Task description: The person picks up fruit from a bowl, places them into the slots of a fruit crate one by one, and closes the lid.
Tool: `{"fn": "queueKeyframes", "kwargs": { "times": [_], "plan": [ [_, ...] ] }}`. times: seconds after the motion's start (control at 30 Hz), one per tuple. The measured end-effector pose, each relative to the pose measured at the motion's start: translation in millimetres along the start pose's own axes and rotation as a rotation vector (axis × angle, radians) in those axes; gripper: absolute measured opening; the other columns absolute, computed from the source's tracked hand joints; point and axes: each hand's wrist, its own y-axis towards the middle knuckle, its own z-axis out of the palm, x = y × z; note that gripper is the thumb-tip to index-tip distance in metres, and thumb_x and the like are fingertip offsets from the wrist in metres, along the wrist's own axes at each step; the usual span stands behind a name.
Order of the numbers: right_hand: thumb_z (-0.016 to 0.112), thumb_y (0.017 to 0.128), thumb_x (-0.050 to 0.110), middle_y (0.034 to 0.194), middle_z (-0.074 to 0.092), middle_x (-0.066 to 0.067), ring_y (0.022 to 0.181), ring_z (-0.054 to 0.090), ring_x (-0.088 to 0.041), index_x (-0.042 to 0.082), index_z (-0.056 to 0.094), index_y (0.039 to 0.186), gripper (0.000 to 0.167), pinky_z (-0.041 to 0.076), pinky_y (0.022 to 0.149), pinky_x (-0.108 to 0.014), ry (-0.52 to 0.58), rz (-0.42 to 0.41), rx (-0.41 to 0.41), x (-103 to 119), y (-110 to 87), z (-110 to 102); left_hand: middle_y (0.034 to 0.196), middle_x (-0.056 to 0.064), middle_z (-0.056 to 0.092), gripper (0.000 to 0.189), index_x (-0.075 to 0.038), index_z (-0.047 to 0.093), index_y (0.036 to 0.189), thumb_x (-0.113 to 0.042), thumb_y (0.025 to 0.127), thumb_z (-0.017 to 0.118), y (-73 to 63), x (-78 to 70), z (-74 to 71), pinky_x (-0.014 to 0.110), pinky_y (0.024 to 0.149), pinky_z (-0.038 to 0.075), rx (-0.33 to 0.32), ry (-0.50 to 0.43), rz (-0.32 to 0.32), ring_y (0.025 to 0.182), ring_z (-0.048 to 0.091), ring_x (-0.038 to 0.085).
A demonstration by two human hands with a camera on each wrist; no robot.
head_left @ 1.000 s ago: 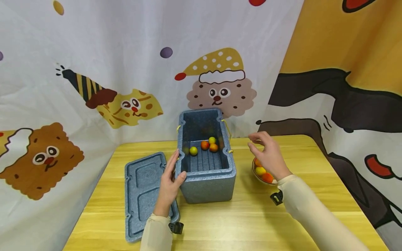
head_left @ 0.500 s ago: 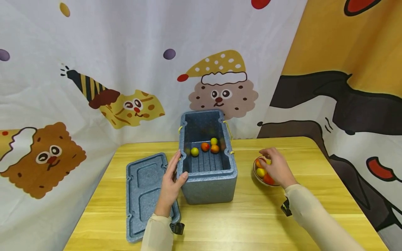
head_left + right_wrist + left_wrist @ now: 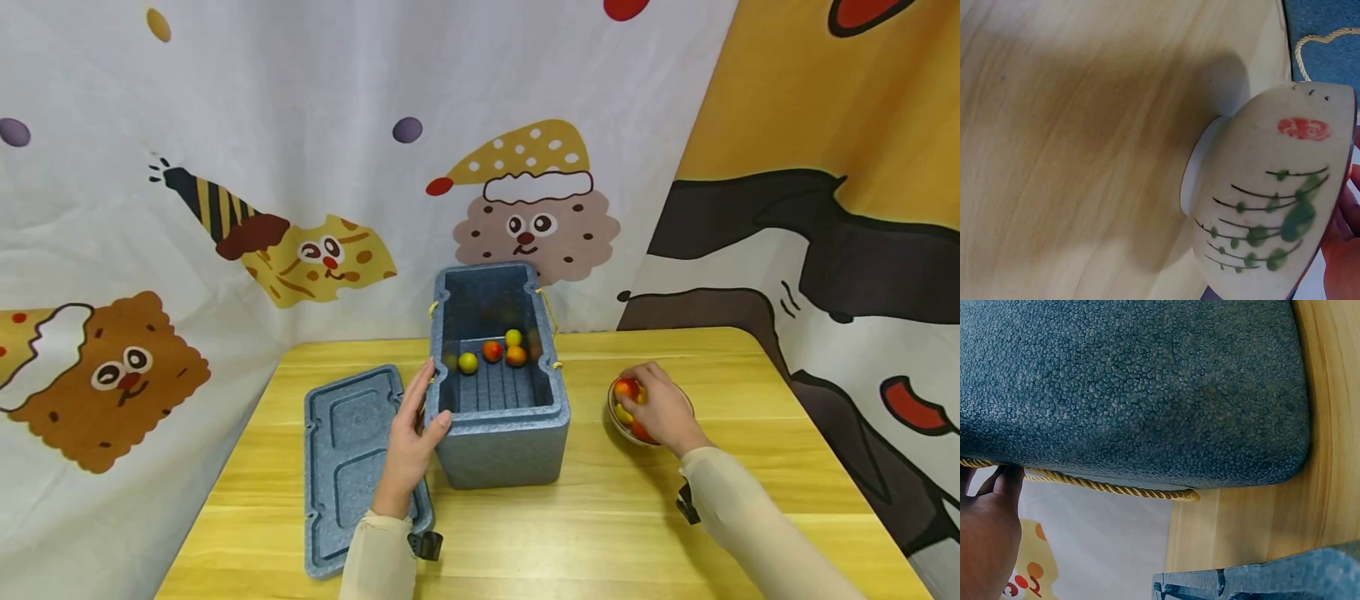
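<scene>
A deep blue-grey speckled box stands without its lid, several small fruits lying on its ribbed floor. My left hand rests against its near left corner, thumb at the rim and fingers extended along the side; in the left wrist view the fingers touch beside the yellow rope handle. To the right, my right hand reaches into a painted ceramic bowl and pinches a red-and-yellow fruit between thumb and fingers. Other yellow and orange fruits in the bowl are partly covered by the hand.
The box's lid lies on the wooden table, left of the box and partly under the left forearm. A cartoon-printed curtain hangs behind the table's back edge. The box's far end stands near the curtain.
My right hand has come down from above the bowl into it and closed its fingers on a fruit. The left hand stays against the box; the view shifts slightly.
</scene>
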Motion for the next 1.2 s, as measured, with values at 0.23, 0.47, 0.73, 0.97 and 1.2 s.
{"fn": "queueKeyframes", "kwargs": {
  "times": [0.23, 0.47, 0.73, 0.97, 1.2],
  "plan": [
    [0.071, 0.089, 0.012, 0.120, 0.053, -0.020, 0.113, 0.048, -0.041, 0.000, 0.060, 0.120, 0.035, 0.044, 0.090, -0.059, 0.045, -0.013, 0.007, -0.7, 2.1, 6.0, 0.158, 0.019, 0.023, 0.063, 0.003, 0.030, 0.152, 0.004, 0.095, 0.057, 3.5, -25.5, 0.5, 0.056, 0.113, 0.015, 0.008, -0.020, -0.019, 0.146, 0.018, 0.029],
    [0.069, 0.089, 0.010, 0.121, 0.052, -0.019, 0.110, 0.052, -0.041, 0.001, 0.059, 0.121, 0.034, 0.044, 0.091, -0.058, 0.051, 0.013, 0.016, -4.1, 0.2, 8.6, 0.158, 0.021, 0.022, 0.063, 0.005, 0.029, 0.152, 0.007, 0.094, 0.055, 3.2, -31.1, 2.9, 0.056, 0.113, 0.016, 0.011, 0.008, -0.039, 0.145, 0.019, 0.029],
    [0.070, 0.089, 0.010, 0.119, 0.053, -0.018, 0.108, 0.053, -0.041, 0.001, 0.060, 0.120, 0.034, 0.045, 0.089, -0.058, 0.042, -0.006, 0.021, -6.3, -2.8, 9.7, 0.158, 0.022, 0.023, 0.063, 0.006, 0.029, 0.151, 0.006, 0.094, 0.056, 3.7, -30.2, 3.6, 0.059, 0.111, 0.016, 0.010, -0.010, -0.020, 0.145, 0.018, 0.033],
    [0.070, 0.089, 0.009, 0.118, 0.053, -0.018, 0.107, 0.054, -0.040, 0.000, 0.061, 0.119, 0.033, 0.045, 0.088, -0.057, 0.047, -0.004, 0.032, -6.4, -4.4, 10.3, 0.157, 0.022, 0.023, 0.064, 0.007, 0.028, 0.151, 0.009, 0.093, 0.055, 3.0, -28.4, 3.4, 0.056, 0.112, 0.017, 0.014, -0.009, -0.022, 0.145, 0.019, 0.032],
    [0.073, 0.086, 0.010, 0.114, 0.057, -0.017, 0.103, 0.057, -0.039, 0.001, 0.064, 0.116, 0.033, 0.046, 0.087, -0.056, 0.018, -0.022, -0.028, -6.9, -5.2, 7.8, 0.157, 0.021, 0.024, 0.062, 0.006, 0.030, 0.151, 0.004, 0.095, 0.057, 2.3, -26.8, 2.6, 0.058, 0.112, 0.016, 0.004, -0.010, -0.012, 0.145, 0.020, 0.032]
  ]
}}
